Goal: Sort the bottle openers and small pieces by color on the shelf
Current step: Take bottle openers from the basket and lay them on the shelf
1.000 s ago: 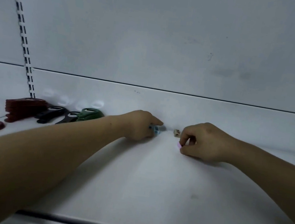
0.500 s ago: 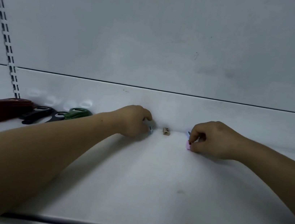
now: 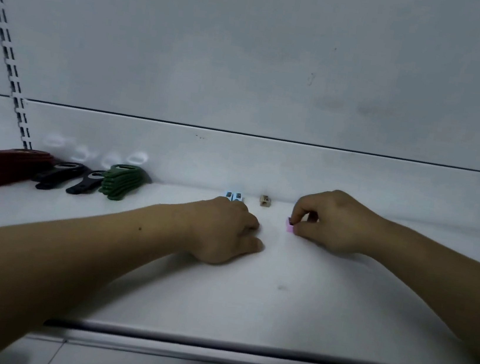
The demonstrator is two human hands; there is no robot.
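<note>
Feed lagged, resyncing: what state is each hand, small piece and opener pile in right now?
left hand: fingers curled, resting on shelf, nothing visible in it
right hand: pinches pink piece
blue pieces: two side by side at shelf back, free
tan piece: alone at shelf back, free
green openers: stacked
black openers: two, side by side, unstacked
red openers: stacked; one more apart at left edge

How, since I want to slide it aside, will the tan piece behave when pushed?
Small and blocky, the tan piece likely slides rather than rolls on the smooth shelf. It looks light, so a firm nudge may send it skidding. Flat-sided, it seems unlikely to tip.
</note>
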